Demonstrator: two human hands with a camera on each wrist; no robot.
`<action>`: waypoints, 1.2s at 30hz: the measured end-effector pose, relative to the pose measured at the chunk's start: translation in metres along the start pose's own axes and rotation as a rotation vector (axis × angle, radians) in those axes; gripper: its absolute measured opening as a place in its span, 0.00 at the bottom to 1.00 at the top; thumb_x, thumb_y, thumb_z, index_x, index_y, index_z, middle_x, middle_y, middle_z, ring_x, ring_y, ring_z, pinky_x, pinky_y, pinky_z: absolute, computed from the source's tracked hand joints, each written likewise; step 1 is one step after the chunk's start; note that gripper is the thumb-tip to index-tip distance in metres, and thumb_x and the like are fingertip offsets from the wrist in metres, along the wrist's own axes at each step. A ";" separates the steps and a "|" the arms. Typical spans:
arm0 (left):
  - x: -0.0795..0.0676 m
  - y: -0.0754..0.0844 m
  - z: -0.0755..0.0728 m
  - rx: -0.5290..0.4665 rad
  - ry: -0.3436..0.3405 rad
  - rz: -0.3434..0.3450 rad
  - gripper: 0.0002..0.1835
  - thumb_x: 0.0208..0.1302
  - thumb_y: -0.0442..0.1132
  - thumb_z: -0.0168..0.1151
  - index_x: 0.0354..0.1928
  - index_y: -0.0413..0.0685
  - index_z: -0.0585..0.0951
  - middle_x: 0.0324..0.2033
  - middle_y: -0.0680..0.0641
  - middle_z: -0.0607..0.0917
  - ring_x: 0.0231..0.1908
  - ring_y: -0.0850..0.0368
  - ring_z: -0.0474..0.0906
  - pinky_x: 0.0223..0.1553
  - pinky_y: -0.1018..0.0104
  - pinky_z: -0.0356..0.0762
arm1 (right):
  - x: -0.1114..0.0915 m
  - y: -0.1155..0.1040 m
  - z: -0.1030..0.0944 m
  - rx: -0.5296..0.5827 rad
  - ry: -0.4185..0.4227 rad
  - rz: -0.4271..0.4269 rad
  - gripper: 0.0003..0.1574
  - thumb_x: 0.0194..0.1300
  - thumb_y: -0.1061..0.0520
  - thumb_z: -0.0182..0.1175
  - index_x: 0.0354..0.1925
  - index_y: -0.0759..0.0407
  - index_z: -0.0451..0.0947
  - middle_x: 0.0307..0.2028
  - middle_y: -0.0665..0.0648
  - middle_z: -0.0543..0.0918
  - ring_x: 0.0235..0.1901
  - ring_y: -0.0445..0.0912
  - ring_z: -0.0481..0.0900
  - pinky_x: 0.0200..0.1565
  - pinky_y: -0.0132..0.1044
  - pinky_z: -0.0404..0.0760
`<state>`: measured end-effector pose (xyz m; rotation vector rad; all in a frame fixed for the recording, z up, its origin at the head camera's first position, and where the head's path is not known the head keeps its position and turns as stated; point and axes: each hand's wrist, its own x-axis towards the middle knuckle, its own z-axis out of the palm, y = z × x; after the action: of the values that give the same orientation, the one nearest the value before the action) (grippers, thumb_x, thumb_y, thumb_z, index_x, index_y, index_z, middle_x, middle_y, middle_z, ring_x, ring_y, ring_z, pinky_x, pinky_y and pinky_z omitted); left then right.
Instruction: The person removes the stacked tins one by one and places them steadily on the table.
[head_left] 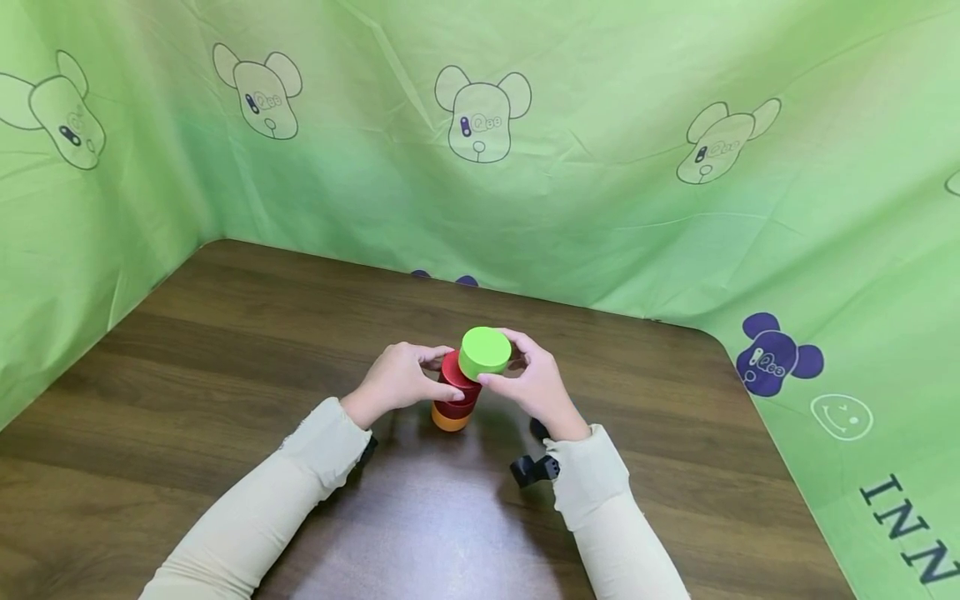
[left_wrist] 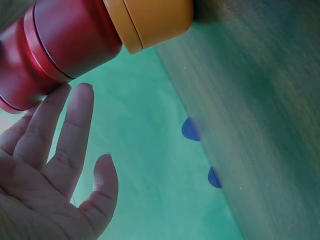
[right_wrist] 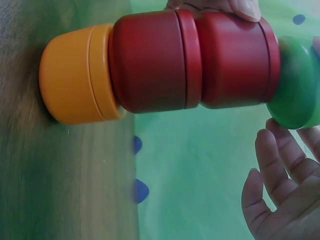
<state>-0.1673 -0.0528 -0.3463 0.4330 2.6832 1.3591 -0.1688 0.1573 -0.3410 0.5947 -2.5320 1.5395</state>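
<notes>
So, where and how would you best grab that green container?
Probably pinch the green container around its curved side, from the right: the round wall suits opposed fingertips, as the right hand shows, and the left hand holds the upper red container.

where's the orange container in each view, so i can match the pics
Head: orange container below centre, slightly left.
Left wrist: orange container at top middle, cut off by the upper edge.
Right wrist: orange container in the upper left.
Shared landmark: the lower red container, stacked on it.
</notes>
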 end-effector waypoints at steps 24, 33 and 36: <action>-0.001 0.001 -0.001 -0.008 -0.002 -0.026 0.34 0.44 0.48 0.78 0.57 0.49 0.81 0.39 0.49 0.88 0.42 0.53 0.83 0.38 0.65 0.75 | -0.010 0.011 -0.016 0.009 0.022 0.024 0.37 0.48 0.67 0.71 0.58 0.69 0.72 0.43 0.64 0.81 0.39 0.47 0.75 0.45 0.47 0.77; -0.001 0.001 0.000 -0.010 -0.004 -0.043 0.35 0.43 0.48 0.78 0.57 0.49 0.81 0.40 0.49 0.87 0.44 0.52 0.82 0.39 0.64 0.76 | -0.017 0.017 -0.022 0.092 0.082 0.017 0.37 0.47 0.72 0.69 0.58 0.73 0.71 0.47 0.69 0.79 0.39 0.36 0.77 0.46 0.33 0.75; -0.001 0.001 0.000 -0.002 -0.006 -0.051 0.35 0.43 0.49 0.78 0.57 0.50 0.81 0.40 0.49 0.87 0.44 0.52 0.82 0.39 0.64 0.75 | -0.020 0.020 -0.025 0.101 0.104 0.006 0.37 0.47 0.73 0.69 0.58 0.74 0.70 0.48 0.69 0.78 0.40 0.35 0.76 0.47 0.30 0.74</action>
<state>-0.1665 -0.0525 -0.3449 0.3653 2.6680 1.3448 -0.1607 0.1928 -0.3512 0.5054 -2.3936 1.6632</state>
